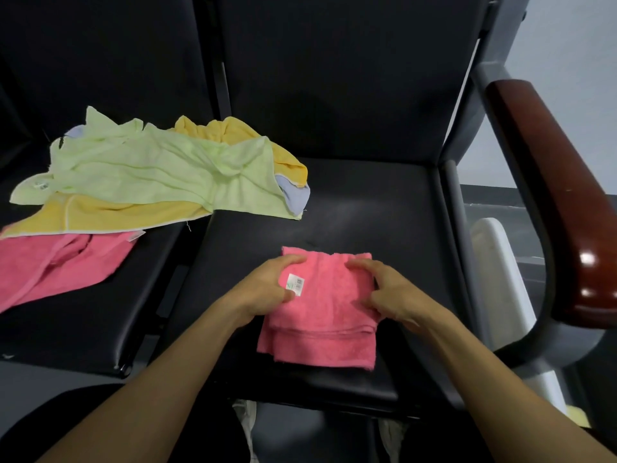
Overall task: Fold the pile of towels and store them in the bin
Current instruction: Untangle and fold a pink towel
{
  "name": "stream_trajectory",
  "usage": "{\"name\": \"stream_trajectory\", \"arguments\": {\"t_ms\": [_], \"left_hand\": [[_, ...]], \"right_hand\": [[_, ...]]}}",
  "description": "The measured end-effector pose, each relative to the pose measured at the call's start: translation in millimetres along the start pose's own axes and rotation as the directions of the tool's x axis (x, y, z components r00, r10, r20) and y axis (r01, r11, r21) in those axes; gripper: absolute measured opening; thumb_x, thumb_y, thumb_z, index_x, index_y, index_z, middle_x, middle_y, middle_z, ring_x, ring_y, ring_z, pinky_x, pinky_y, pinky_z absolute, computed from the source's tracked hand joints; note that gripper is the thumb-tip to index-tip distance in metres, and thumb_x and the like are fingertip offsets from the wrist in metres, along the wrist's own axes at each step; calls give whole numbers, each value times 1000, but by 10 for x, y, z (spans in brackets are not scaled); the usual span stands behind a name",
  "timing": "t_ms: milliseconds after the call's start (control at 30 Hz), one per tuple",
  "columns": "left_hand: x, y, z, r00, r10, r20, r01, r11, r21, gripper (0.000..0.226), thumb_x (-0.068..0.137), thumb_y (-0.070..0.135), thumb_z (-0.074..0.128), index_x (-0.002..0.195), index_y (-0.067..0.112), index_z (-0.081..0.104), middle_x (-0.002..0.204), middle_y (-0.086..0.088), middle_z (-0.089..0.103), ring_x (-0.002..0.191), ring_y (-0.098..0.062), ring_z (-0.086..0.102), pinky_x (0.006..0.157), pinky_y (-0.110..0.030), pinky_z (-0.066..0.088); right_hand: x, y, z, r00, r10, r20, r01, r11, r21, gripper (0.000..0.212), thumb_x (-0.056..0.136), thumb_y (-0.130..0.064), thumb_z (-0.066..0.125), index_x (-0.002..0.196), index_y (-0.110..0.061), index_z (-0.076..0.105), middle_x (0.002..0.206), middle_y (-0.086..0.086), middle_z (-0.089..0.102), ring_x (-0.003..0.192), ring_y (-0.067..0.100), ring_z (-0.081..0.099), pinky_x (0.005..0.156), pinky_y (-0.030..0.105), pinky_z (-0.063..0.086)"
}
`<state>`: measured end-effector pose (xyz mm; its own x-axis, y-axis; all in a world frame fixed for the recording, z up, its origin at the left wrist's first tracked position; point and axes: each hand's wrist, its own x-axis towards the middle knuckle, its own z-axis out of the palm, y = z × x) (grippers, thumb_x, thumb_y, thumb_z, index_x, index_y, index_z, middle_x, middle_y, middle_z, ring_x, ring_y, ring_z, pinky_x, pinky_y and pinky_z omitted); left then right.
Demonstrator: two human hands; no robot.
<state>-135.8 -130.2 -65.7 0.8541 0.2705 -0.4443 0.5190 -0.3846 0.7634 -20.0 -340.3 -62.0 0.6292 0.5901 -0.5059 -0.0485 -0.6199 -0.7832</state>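
We count towels first — one folded pink towel (pixel 329 302) on the near right seat, and a loose pile on the far left. In that pile we can make out one pale green towel (pixel 160 168), one unfolded pink towel (pixel 56 265), and one blue towel (pixel 295 195) poking out at two spots; the yellow cloth (pixel 110 213) may be one towel or two — we cannot tell. Two hands are in view: the left hand (pixel 267 285) and the right hand (pixel 390 292). We see two black seats (pixel 384 208), one wooden armrest (pixel 547 182) and one white label (pixel 295 284).
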Motion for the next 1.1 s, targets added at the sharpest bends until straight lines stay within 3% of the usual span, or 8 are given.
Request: {"name": "stream_trajectory", "arguments": {"t_ms": [167, 300, 467, 567, 633, 733, 867, 1100], "left_hand": [[9, -8, -34, 999, -28, 37, 27, 999, 21, 82, 86, -7, 64, 151, 38, 42, 151, 5, 40, 128, -14, 49, 98, -22, 45], [8, -20, -11, 999, -25, 31, 21, 994, 111, 82, 88, -4, 63, 155, 33, 36, 156, 2, 36, 134, -14, 43, 104, -21, 38], [0, -4, 26, 999, 42, 11, -43, 946, 320, 76, 90, 4, 65, 156, 23, 34, 160, -4, 27, 143, -21, 35, 113, -22, 27], [16, 32, 73, 976, 140, -170, -46, 885, 463, 59, 92, 16, 65, 147, 20, 44, 160, -7, 18, 141, -30, 31, 112, -41, 36], [45, 53, 156, 931, 276, -240, -121, 851, 511, 51, 96, 19, 58, 146, 16, 46, 163, -7, 19, 145, -31, 24, 114, -47, 33], [111, -5, 373, 941, 317, -118, -196, 796, 573, 57, 106, 25, 41, 159, 14, 22, 170, -3, 0, 156, -25, -3, 125, -44, 9], [196, -196, 549, 981, 193, -20, -123, 699, 705, 68, 105, 45, 15, 159, 16, -13, 166, 1, -24, 153, -21, -25, 124, -53, -5], [170, -138, 517, 997, 81, 11, -64, 687, 724, 72, 108, 46, 19, 156, 12, -23, 164, -1, -31, 150, -21, -30, 123, -55, -12]], "right_hand": [[-23, -31, -39, 999, 19, 47, -15, 996, -93, 82, 85, 9, 60, 150, -36, 37, 150, -2, 30, 105, 15, 55, 60, 21, 55], [-38, -41, -14, 997, 30, 73, -8, 959, -284, 87, 86, 4, 61, 156, -33, 25, 163, -2, 11, 128, 23, 45, 60, 15, 51], [-52, -43, 15, 1000, 23, 19, -13, 909, -418, 84, 82, -13, 77, 152, -28, 33, 144, 1, 20, 120, 26, 52, 95, 33, 54], [-65, -92, 41, 962, -159, -223, 25, 861, -509, 56, 88, -29, 72, 139, -24, 50, 121, 1, 25, 106, 23, 48, 96, 40, 50], [-53, -126, 150, 890, -340, -303, 74, 764, -640, 46, 94, -37, 62, 136, -23, 52, 126, 4, 30, 116, 26, 40, 98, 44, 43], [1, -73, 453, 918, -370, -143, 149, 657, -739, 55, 104, -45, 39, 153, -22, 30, 161, 11, 12, 150, 31, 9, 116, 55, 20], [107, 176, 606, 977, -211, -28, 99, 567, -818, 85, 91, -71, -7, 158, -20, -13, 163, 5, -28, 144, 22, -35, 117, 62, -11], [108, 225, 489, 993, -70, -99, -44, 551, -833, 94, 93, -74, 7, 153, -9, -23, 159, 8, -36, 148, 22, -31, 118, 62, -9]]}}
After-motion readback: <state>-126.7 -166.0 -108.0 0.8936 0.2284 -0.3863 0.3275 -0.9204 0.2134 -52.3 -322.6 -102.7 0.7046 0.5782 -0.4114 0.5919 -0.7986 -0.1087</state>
